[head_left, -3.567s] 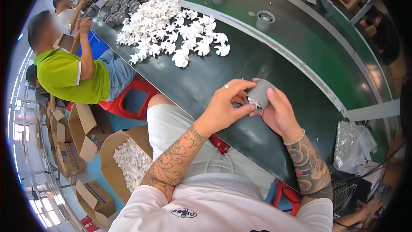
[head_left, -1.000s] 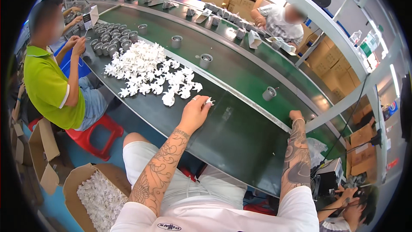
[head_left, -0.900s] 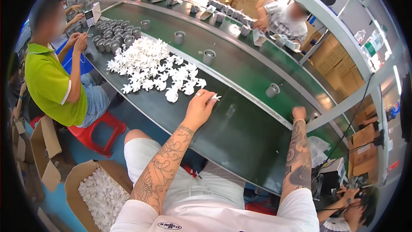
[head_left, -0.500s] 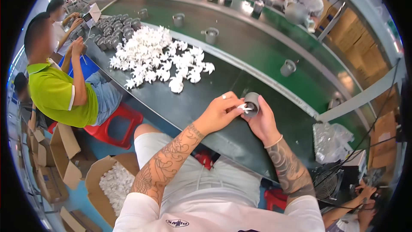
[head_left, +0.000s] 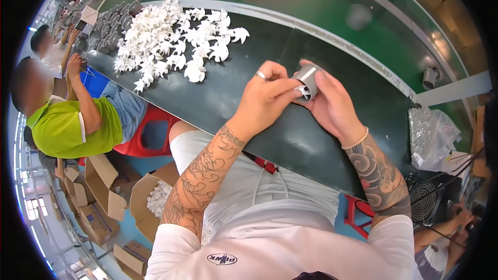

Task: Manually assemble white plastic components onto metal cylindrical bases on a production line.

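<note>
A grey plastic cup-shaped housing [head_left: 308, 77] is held over the dark work table [head_left: 249, 98], its open end tipped toward me. My right hand [head_left: 334, 101] is wrapped round its right side. At the opening, the pinched fingers of my left hand [head_left: 267, 93] hold a small white plastic piece [head_left: 303, 92], partly inside the housing and partly hidden by the fingertips. Farther left on the table lies a heap of white finned plastic pieces [head_left: 148, 39], with several looser ones at its right edge.
Grey housings [head_left: 111, 23] cluster behind the heap. A green conveyor [head_left: 290, 0] carrying more housings runs beyond the table's metal rail [head_left: 311, 28]. At right lies a clear plastic bag [head_left: 430, 135]. A co-worker in a green shirt [head_left: 78, 129] sits at left, near open cardboard boxes [head_left: 104, 173].
My view has shifted, and the table appears higher in it. The housing has tilted, and my left fingers with the white piece stay at its opening. Housings on the conveyor have changed position.
</note>
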Demonstrator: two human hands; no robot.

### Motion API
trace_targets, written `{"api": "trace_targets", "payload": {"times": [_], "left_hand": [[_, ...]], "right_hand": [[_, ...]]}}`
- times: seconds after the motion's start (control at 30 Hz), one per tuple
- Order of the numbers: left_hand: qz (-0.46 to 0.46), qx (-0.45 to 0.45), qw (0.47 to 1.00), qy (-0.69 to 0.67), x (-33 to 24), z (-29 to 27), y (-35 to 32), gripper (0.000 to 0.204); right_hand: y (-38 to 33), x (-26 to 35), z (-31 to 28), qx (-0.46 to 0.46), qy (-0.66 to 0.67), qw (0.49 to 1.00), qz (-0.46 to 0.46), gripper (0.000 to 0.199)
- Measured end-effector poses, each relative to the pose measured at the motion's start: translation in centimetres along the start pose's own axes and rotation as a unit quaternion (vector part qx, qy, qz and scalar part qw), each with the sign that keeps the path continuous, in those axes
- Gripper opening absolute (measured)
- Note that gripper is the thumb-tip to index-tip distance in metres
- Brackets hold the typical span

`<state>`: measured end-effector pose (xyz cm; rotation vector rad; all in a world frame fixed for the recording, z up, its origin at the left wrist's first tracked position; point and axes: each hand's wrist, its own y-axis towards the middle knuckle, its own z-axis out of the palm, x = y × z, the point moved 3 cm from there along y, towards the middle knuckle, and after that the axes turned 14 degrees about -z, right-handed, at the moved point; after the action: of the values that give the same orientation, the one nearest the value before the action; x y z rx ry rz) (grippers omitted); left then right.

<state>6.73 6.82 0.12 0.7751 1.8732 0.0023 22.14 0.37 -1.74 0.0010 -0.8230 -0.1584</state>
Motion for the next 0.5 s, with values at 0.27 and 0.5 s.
{"api": "trace_targets", "payload": {"times": [0.27, 0.5], "left_hand": [[-0.093, 0.028, 0.992, -0.079, 0.8, 0.2, 0.4, 0.014], [-0.144, 0.017, 0.982, -0.125, 1.7, 0.0, 1.2, 0.027]], "right_hand": [[0.0, 0.2, -0.1, 0.007, -0.035, 0.999, 0.009, 0.052], [0.2, 0.5, 0.2, -0.021, -0.052, 0.998, 0.024, 0.052]]}}
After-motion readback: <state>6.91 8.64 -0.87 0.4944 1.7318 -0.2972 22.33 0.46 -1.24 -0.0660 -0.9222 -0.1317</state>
